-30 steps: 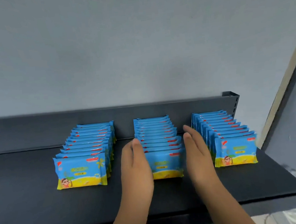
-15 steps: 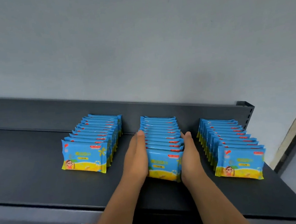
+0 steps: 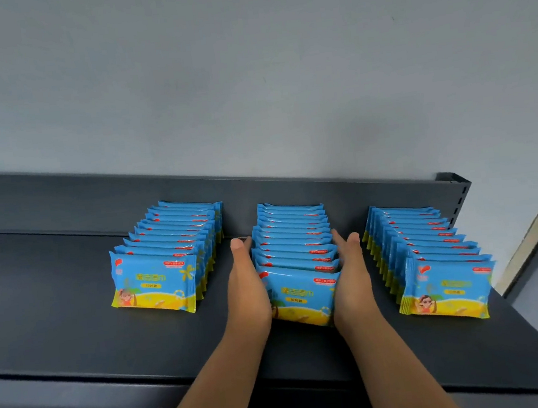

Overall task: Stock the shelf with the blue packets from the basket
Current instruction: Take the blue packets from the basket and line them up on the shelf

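On the dark shelf (image 3: 56, 309), up against its back panel (image 3: 62, 205), I see three rows of blue packets (image 3: 290, 216) standing on edge, faces toward me: the left row (image 3: 160, 275), the middle row (image 3: 297, 250) and the right row (image 3: 442, 282), each well apart from its neighbours. The basket is not in view from here.

Both hands are on the middle row. The left hand (image 3: 248, 289) lies flat against its left side and the right hand (image 3: 352, 281) flat against its right side. The fingers are straight and the palms press inward. Nothing is pinched; the row is simply squeezed between them.

Now the front packet (image 3: 299, 297): glossy film and a flat pillow shape. I judge it light, soft and a bit slippery. The contents look like they give under pressure, so these should tolerate a firm squeeze without harm. The risk, as I read it, is the opposite. Slim packets on edge tip like dominoes, and slick wrappers slide past each other if I push unevenly.

So I want to hold by the short side edges, as now, with pressure even from both palms and low on the packets. For a single one, I'd pinch across its thickness near the top seam.
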The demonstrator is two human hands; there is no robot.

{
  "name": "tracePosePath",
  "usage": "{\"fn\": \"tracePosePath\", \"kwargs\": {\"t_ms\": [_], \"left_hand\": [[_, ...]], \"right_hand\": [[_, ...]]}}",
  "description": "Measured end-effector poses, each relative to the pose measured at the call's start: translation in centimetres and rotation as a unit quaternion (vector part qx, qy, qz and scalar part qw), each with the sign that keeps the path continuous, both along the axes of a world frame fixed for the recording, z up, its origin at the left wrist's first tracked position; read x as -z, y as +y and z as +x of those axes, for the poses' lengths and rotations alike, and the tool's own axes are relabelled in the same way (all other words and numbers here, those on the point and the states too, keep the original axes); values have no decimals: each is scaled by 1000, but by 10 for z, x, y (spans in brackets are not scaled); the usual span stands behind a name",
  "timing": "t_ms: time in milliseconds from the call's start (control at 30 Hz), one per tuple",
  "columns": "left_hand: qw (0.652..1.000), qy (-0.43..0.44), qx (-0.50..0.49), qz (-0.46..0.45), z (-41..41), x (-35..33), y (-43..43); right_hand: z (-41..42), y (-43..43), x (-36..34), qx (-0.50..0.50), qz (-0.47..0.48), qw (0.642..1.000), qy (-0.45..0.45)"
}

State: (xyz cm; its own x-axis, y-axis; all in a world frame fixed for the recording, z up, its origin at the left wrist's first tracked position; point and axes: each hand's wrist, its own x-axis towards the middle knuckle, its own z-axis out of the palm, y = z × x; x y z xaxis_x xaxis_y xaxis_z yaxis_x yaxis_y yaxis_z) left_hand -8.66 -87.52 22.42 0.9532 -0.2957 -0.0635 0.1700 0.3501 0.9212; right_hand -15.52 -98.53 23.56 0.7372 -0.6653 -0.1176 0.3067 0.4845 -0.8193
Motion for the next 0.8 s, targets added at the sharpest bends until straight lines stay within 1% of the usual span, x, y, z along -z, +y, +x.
{"fn": "tracePosePath", "kwargs": {"t_ms": [67,167,267,367,500,600,800], "left_hand": [[1000,1,-4,-5,-3,-1,1],[1000,-7,5,-1,-7,-2,1],[1000,-25,-7,4,-8,-2,2],[999,-34,3,2,-10,-3,-1],[998,-56,17,-6,-13,-8,-1],[998,-55,12,-12,-11,-8,-1],[997,-50,48,-18,-7,-8,1]], "right_hand": [[3,-2,4,43,1,999,13],[12,-10,15,107,-28,993,32],[16,-10,17,129,-29,990,43],[15,-10,16,159,-40,985,47],[13,-9,14,180,-56,981,40],[14,-4,13,173,-57,983,33],[10,-1,12,165,-58,984,42]]}}
